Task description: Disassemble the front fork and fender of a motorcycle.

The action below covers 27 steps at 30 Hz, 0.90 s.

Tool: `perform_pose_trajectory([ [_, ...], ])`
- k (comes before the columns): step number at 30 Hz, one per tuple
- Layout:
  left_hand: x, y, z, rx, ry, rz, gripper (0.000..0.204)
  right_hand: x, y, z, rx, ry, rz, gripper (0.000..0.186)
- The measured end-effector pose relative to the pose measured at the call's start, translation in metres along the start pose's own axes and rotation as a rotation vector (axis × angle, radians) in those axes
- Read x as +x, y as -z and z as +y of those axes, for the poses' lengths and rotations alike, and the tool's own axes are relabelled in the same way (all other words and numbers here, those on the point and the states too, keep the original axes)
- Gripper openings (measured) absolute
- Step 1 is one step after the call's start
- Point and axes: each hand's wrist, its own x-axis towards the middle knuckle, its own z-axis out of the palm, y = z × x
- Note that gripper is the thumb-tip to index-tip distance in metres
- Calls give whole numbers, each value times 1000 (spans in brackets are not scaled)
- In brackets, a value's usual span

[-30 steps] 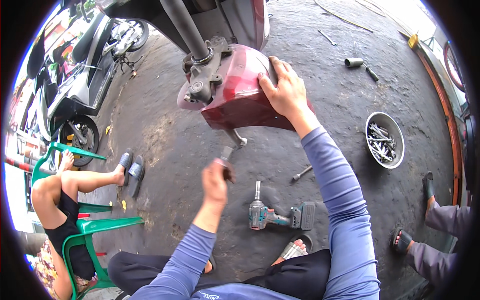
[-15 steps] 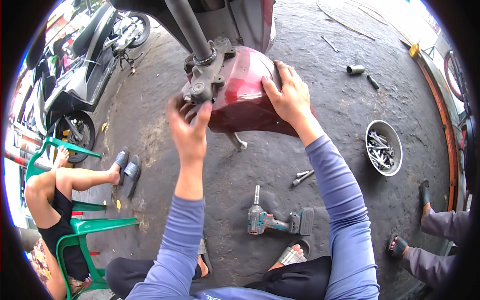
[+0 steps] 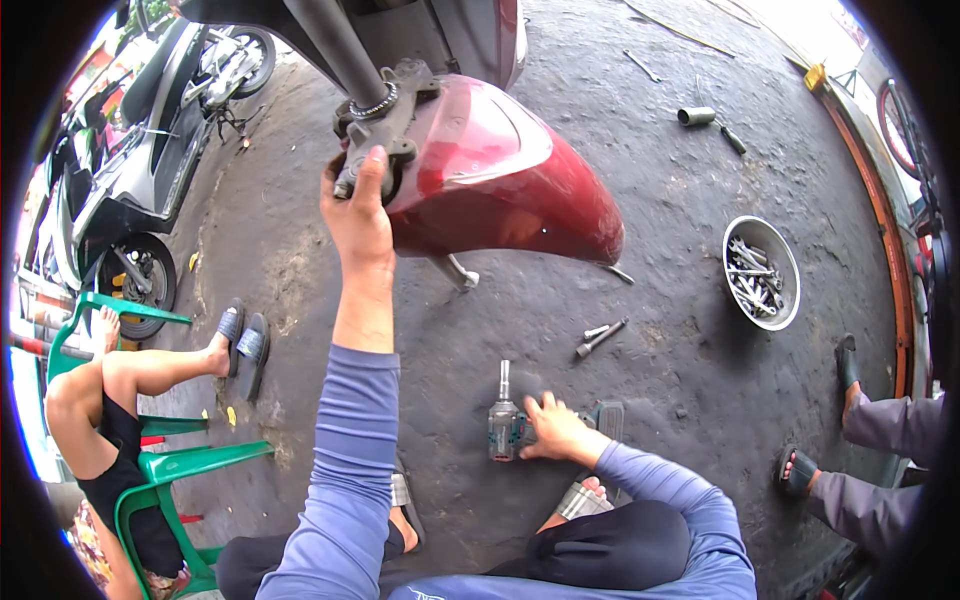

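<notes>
My left hand (image 3: 360,215) is closed round the lower end of a dark metal fork clamp (image 3: 400,148), its thumb on top and the other fingers partly hidden. A glossy red motorcycle fender (image 3: 540,205) sits against the clamp, and a grey steering tube (image 3: 335,45) rises from it. Down on the floor lies a cordless impact wrench (image 3: 503,428) with a long socket. Over its handle is my right hand (image 3: 562,430), fingers spread; the handle is mostly covered, and firm contact does not show.
Loose sockets (image 3: 602,338) lie beyond the wrench. A metal bowl (image 3: 791,262) of wrenches and sockets stands right. Farther off are a dark cylinder (image 3: 696,116) and a spanner (image 3: 642,66). People sit left, on a green chair (image 3: 205,461), and right; scooters (image 3: 150,140) stand far left.
My right hand has left the red fender and moved down to the impact wrench. My left hand has closed on the fork clamp. In the picture, the fender and clamp sit slightly higher and farther left.
</notes>
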Motion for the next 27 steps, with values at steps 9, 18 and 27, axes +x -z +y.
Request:
perform_pose_trajectory([
  [9, 9, 9, 0, 8, 25, 3, 30, -33, -42, 48, 32, -57, 233, 51],
  [18, 8, 30, 6, -92, 91, -142, 43, -163, 2, 203, -49, -621, 515, 74],
  [27, 30, 70, 3, -213, 328, -408, 63, -192, 41, 227, -139, -989, 295, 42],
])
